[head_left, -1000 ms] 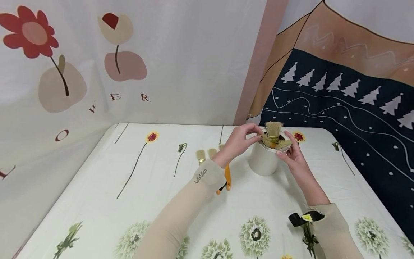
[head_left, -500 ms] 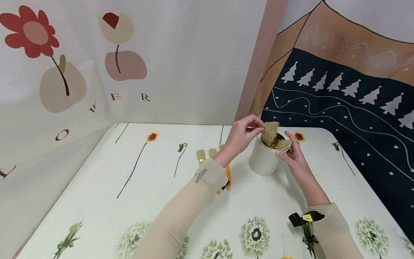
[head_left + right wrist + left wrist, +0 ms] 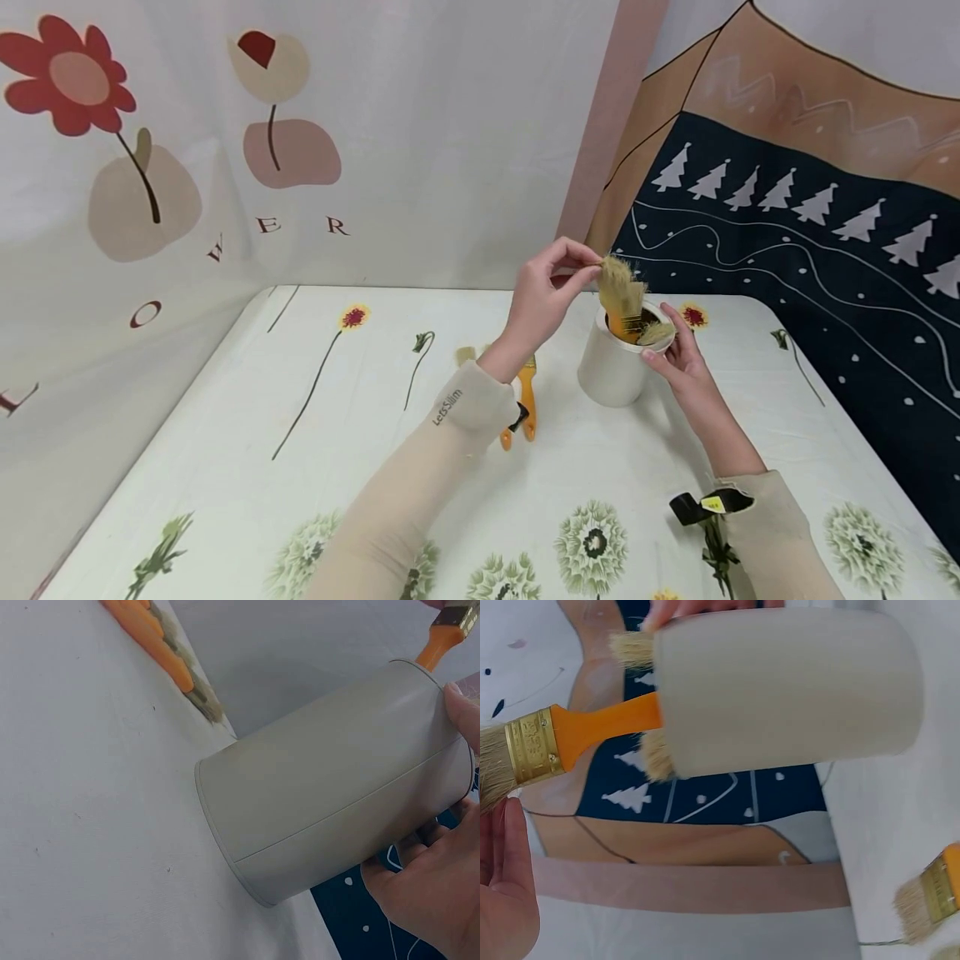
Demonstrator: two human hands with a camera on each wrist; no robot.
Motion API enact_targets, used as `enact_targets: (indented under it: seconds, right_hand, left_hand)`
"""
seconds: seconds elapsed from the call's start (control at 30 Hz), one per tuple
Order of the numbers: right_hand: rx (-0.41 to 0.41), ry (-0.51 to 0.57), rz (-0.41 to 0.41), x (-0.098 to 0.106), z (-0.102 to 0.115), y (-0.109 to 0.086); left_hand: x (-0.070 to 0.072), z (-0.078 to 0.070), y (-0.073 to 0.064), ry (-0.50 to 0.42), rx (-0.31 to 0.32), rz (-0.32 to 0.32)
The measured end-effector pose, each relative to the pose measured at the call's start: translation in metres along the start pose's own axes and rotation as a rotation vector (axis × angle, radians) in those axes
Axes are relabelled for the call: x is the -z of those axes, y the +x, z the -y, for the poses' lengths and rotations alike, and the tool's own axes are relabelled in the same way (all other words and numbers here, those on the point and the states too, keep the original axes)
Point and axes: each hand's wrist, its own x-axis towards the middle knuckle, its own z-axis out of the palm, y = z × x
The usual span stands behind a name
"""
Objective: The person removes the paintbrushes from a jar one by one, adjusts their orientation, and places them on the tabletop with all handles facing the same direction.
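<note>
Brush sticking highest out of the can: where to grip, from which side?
I'd pinch the brush by its metal ferrule, across the broad faces, coming from the person's left, above the can. Its bristles point up and would likely bend; the orange handle runs down inside, leaving the flat ferrule exposed and firm-looking. The right hand occupies the can's right side.

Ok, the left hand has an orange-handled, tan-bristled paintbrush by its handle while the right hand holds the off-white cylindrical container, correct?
Not the handle: the left hand has the paintbrush by its bristles, the left wrist view shows. The rest stands.
</note>
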Motion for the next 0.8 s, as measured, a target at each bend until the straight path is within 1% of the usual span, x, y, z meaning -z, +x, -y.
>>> enact_targets:
  seconds: [0.1, 0.27, 0.37, 0.47, 0.63, 0.8]
  right_hand:
    - [0.000, -0.003, -0.002, 0.000, 0.000, 0.000]
    - [0.006, -0.010, -0.003, 0.000, 0.001, -0.001]
    - [0.009, -0.008, -0.003, 0.000, 0.000, -0.001]
    - [0.012, -0.007, -0.006, 0.000, 0.000, -0.001]
    - [0.017, -0.002, -0.009, 0.000, -0.001, -0.001]
    - [0.010, -0.008, -0.008, 0.000, -0.001, -0.001]
  left_hand:
    - [0.007, -0.006, 0.001, -0.038, -0.023, -0.030]
    - [0.019, -0.018, 0.002, -0.075, -0.084, -0.085]
    - [0.028, -0.026, 0.003, -0.066, -0.117, -0.111]
    - [0.035, -0.032, 0.003, -0.052, -0.135, -0.122]
    - [0.046, -0.031, 0.000, -0.058, -0.130, -0.124]
    - [0.059, -0.025, -0.006, -0.067, -0.097, -0.124]
